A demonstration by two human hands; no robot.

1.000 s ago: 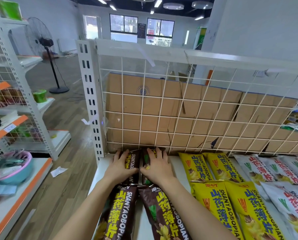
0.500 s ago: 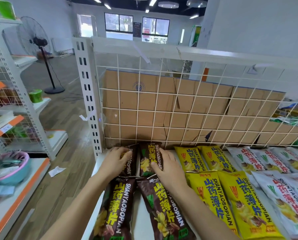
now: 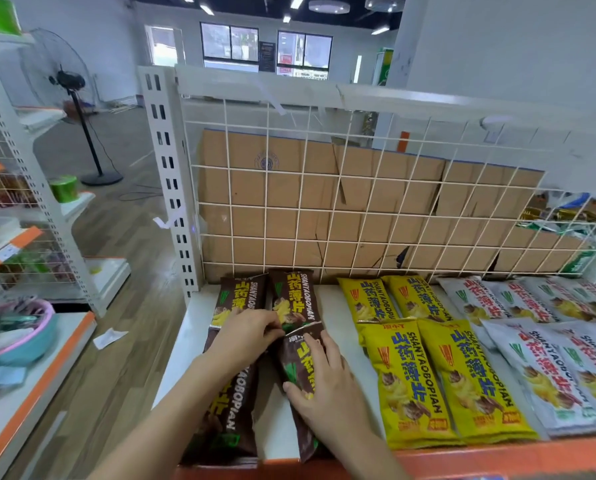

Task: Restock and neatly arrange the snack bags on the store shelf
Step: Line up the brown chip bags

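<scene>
The glossy dark-brown snack bag (image 3: 299, 363) lies front-left on the white metal shelf (image 3: 334, 306), with the right grip (image 3: 327, 386) spread flat on it. The left grip (image 3: 244, 336) curls at its top seam; I cannot tell if it is pinching. I'd nudge it straight, clear of the rear brown bags (image 3: 291, 296) and the yellow foil bags (image 3: 407, 382) just beside.

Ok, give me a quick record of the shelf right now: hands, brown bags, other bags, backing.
left hand: lies over the top end of the front left brown bag; grip unclear
right hand: rests flat on the front right brown bag
back brown bags: two, side by side at the wire grid
yellow bags: four, two rows
white bags: far right
behind grid: cardboard
</scene>
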